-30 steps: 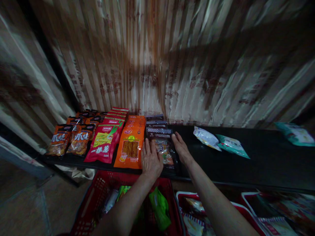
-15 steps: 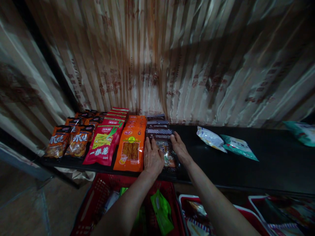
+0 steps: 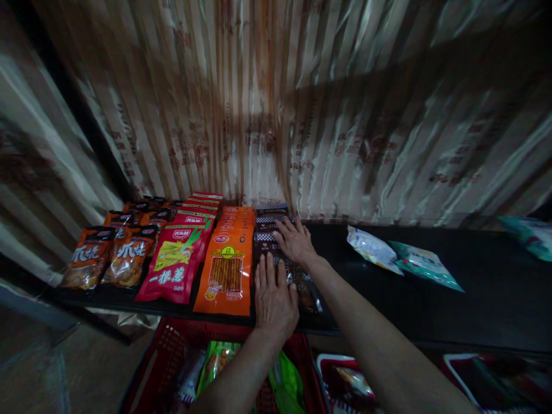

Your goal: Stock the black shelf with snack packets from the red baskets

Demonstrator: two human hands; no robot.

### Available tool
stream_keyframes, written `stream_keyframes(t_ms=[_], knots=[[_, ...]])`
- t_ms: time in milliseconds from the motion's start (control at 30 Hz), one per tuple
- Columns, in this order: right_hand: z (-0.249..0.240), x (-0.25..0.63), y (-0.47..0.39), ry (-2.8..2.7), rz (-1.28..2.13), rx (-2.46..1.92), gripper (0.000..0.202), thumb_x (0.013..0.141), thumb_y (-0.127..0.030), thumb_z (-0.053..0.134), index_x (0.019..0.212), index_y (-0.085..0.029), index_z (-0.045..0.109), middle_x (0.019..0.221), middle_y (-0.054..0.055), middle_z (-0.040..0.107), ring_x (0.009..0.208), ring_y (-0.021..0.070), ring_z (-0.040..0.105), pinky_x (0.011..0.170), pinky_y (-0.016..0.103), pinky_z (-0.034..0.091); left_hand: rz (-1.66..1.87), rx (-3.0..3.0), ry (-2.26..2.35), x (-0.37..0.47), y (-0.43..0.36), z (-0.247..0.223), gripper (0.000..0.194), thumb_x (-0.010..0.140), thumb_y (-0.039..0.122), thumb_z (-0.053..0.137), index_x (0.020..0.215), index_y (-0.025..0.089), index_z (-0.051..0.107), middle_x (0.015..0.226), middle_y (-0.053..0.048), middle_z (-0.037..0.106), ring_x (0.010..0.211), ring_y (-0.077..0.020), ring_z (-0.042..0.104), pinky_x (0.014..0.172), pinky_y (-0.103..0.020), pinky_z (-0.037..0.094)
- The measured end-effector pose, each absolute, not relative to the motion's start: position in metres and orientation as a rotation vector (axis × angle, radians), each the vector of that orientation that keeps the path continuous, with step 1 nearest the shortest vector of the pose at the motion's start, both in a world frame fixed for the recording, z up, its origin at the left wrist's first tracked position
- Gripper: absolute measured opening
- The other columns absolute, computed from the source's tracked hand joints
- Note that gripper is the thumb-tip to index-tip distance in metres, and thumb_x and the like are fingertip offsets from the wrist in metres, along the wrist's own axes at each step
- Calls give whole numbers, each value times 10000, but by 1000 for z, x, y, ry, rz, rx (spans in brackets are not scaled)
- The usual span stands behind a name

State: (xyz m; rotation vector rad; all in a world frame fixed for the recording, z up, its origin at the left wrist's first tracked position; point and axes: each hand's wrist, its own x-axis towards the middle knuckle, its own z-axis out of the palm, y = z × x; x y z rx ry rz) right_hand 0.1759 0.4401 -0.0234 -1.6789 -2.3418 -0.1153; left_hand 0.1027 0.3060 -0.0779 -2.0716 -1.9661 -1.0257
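A row of dark snack packets [image 3: 305, 288] overlaps from the shelf's front edge to the back. Flat on the front packet lies my left hand [image 3: 276, 296], fingers stretched forward. Farther back, my right hand [image 3: 297, 244] rests with spread fingers on the packets behind it. Both hands cover much of the printing. Just left of my left hand is a row of orange snack packets [image 3: 228, 276]. Beyond it are red snack packets [image 3: 175, 267] with a scallion picture, then black-and-orange snack bags [image 3: 129, 256].
On the black shelf [image 3: 388, 305] to the right lie a white packet [image 3: 373, 250] and a teal packet [image 3: 426, 263]. Another teal packet [image 3: 528, 234] is at the far right. Below the shelf's front edge stands a red basket [image 3: 149, 359] with green packets. Pleated curtain [image 3: 259, 103] hangs behind.
My right hand has moved from the front packet's right side to farther back over the row. My left hand has flattened on the front packet. The view has shifted slightly.
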Motion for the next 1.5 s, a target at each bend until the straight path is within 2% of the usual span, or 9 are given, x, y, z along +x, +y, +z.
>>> stream_keyframes(t_ms=[200, 467, 567, 667, 833, 1067, 1200, 1367, 1500], knots=[[-30, 171, 449, -2429, -55, -1773, 554, 942, -499, 183, 1414, -271, 363, 1510, 47, 313, 1379, 308, 244, 1075, 508, 186, -1029, -2079, -1990, 102, 305, -80, 496, 869, 272, 433, 1335, 100, 441, 1477, -177, 335, 1387, -313, 249, 1089, -530, 316], [-30, 171, 452, -2433, -57, -1761, 567, 933, -532, 189, 1401, -275, 380, 1500, 50, 335, 1378, 294, 249, 1083, 505, 165, -1027, -2085, -2005, 103, 305, -80, 495, 879, 280, 427, 1339, 98, 441, 1476, -180, 334, 1385, -313, 254, 1097, -517, 308], [-24, 169, 451, -2304, -110, -1759, 568, 931, -527, 226, 1386, -240, 410, 1502, 89, 322, 1385, 295, 234, 1081, 474, 194, -1017, -2072, -2001, 102, 305, -81, 504, 881, 274, 421, 1354, 101, 423, 1480, -170, 332, 1389, -308, 246, 1103, -512, 301], [-20, 170, 453, -2199, -68, -1834, 602, 907, -559, 291, 1396, -223, 395, 1504, 132, 301, 1356, 330, 291, 1045, 469, 265, -1007, -2070, -1998, 102, 305, -82, 513, 879, 253, 414, 1370, 103, 401, 1482, -164, 332, 1390, -304, 246, 1110, -509, 291], [-21, 176, 463, -2282, 8, -1814, 582, 916, -543, 281, 1366, -208, 438, 1461, 123, 385, 1319, 292, 364, 1047, 463, 267, -1000, -2068, -1994, 102, 304, -82, 501, 877, 234, 409, 1363, 109, 412, 1481, -162, 333, 1389, -305, 247, 1102, -516, 303], [-22, 178, 452, -2205, -115, -1720, 530, 935, -484, 287, 1332, -193, 486, 1463, 97, 391, 1364, 307, 278, 1084, 484, 193, -977, -2086, -2003, 102, 304, -80, 505, 889, 269, 397, 1362, 92, 412, 1481, -178, 326, 1390, -310, 242, 1114, -508, 284], [-29, 182, 436, -2053, -225, -1628, 514, 940, -449, 285, 1299, -166, 520, 1476, 104, 368, 1378, 304, 250, 1074, 478, 229, -1003, -2096, -2000, 102, 304, -80, 509, 887, 295, 406, 1360, 105, 414, 1482, -168, 330, 1394, -302, 235, 1112, -512, 283], [-35, 191, 417, -2175, -262, -1560, 461, 928, -390, 322, 1236, -158, 576, 1421, 111, 450, 1383, 299, 240, 1082, 506, 210, -1009, -2089, -2008, 101, 304, -81, 520, 876, 289, 433, 1364, 111, 409, 1488, -169, 316, 1395, -291, 236, 1113, -493, 293], [-32, 185, 407, -2307, -289, -1473, 475, 920, -346, 348, 1337, -163, 480, 1444, 101, 421, 1398, 290, 202, 1091, 488, 203, -1014, -2102, -1993, 101, 304, -82, 524, 877, 293, 427, 1362, 97, 407, 1486, -171, 319, 1396, -299, 230, 1123, -488, 278]])
